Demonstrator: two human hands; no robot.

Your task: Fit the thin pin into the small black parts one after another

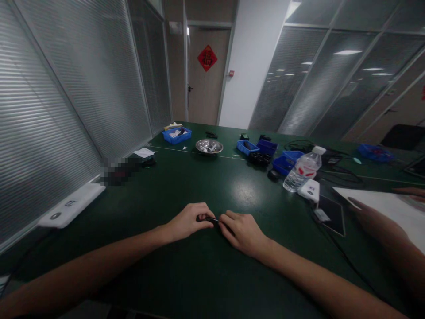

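Note:
My left hand (188, 220) and my right hand (241, 231) meet on the dark green table (199, 270), fingers curled. Between them they pinch a small black part (210, 219), which is mostly hidden by the fingertips. Both hands rest on the tabletop, close to the near middle.
A metal bowl (209, 146) and several blue bins (177, 135) stand at the back. A water bottle (303, 169), a white device (310, 190) and a dark tablet (330, 214) lie to the right. Another person's hand (378, 223) rests on white paper (392, 208) at right. A white box (70, 210) sits at left.

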